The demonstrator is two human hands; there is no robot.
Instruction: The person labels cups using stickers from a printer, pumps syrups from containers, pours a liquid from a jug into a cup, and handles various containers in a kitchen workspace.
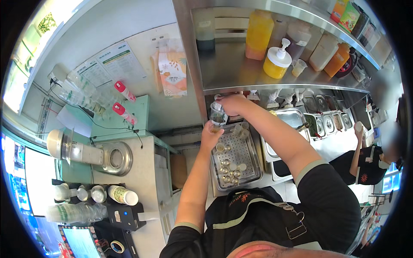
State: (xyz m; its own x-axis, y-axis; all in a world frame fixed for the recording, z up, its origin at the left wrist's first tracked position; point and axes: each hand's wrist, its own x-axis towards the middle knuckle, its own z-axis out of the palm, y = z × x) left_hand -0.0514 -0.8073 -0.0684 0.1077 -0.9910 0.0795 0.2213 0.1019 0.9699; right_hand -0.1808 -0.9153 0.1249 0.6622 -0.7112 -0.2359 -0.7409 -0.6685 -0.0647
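Observation:
My left hand (pixel 211 137) is wrapped around the lower part of a clear plastic cup (pixel 218 116), which has dark printing on its side. Above the cup's mouth, my right hand (pixel 230 104) has its fingers bent down by a small white part (pixel 218 96). The fingers hide most of that part, so I cannot tell whether they grip it. Below the hands lies a perforated steel drip tray (pixel 248 158). On it stand several small jigger-like metal measures (pixel 226 163) and several small clear plastic cups (pixel 244 133).
A steel shelf (pixel 226 74) overhangs the counter, bearing jugs and a yellow pump jar (pixel 277 64). Several white pump heads (pixel 274 96) sit under it. Steel topping containers (pixel 328 124) stand to the right, near a co-worker (pixel 364 161). A cup sealing machine (pixel 96 154) and stacked cups (pixel 75 213) are left.

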